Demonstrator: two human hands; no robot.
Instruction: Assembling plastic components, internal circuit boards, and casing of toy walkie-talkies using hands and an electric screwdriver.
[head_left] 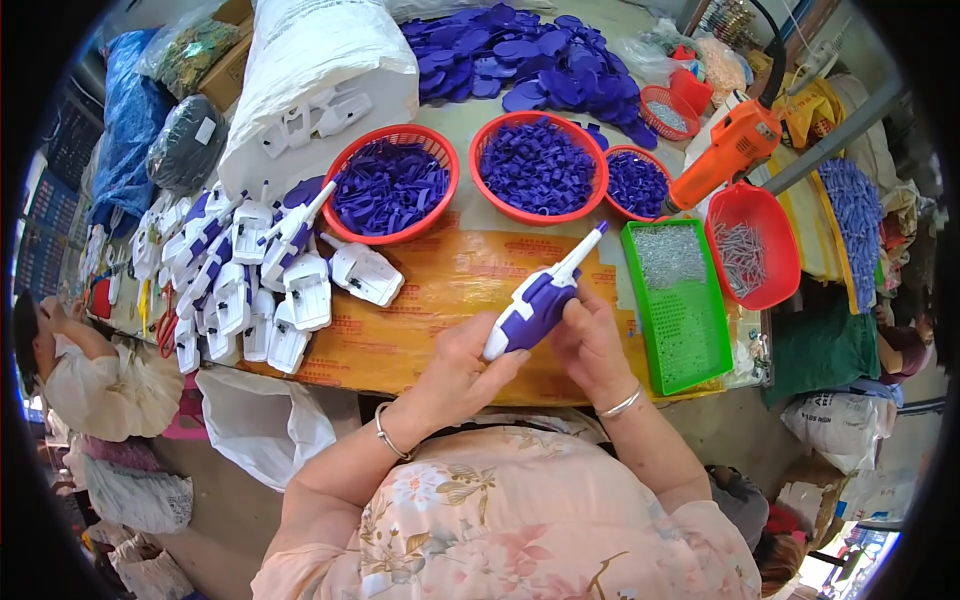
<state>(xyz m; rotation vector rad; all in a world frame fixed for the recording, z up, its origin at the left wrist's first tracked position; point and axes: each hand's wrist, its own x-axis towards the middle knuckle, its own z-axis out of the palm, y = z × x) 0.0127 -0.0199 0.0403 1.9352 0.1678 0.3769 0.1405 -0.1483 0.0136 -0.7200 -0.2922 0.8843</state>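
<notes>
Over the near part of the table, both my hands hold one white-and-purple plastic toy body (541,304) with a long pointed tip. It is tilted, its tip pointing away and to the right. My left hand (458,362) is closed round the blunt white end, thumb along its near side. My right hand (597,345) grips the right side, its thumb near the purple middle; some of its fingers are hidden. Left of my hands lies a heap of similar white toy shells (304,292), several with purple parts fitted. A lone white shell (366,272) rests at that heap's right edge.
Red baskets of purple parts (388,188) (537,168) (637,182) stand beyond my hands. To the right are a green tray of screws (690,345), a red bin (752,245) and a hanging orange electric screwdriver (722,155). Purple discs (520,60) and a white sack (320,60) lie behind.
</notes>
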